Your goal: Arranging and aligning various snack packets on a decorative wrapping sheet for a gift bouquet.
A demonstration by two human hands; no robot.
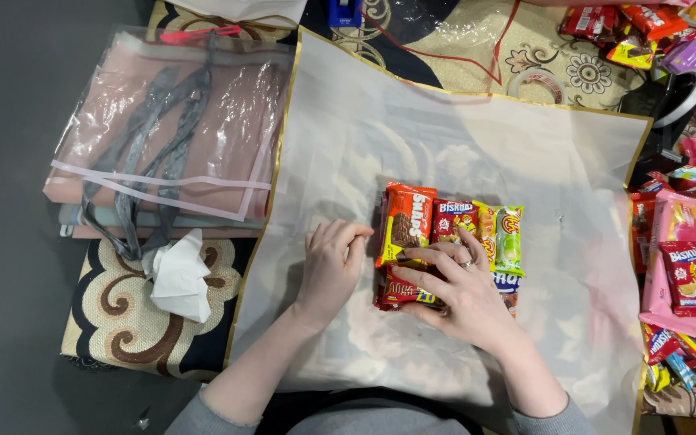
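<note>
A small stack of snack packets [445, 234], mostly red and orange with one green and yellow, lies in the middle of a large translucent white wrapping sheet [461, 145]. My right hand [453, 290] rests flat on top of the stack, fingers spread, a ring on one finger. My left hand [332, 262] lies on the sheet just left of the stack, fingers curled against the packets' left edge. Neither hand lifts a packet.
A clear plastic bag with grey straps [163, 129] lies at the left, a crumpled white tissue [179, 278] below it. Many loose snack packets [686, 274] crowd the right edge. A tape roll [535, 83] sits at the back on a patterned cloth.
</note>
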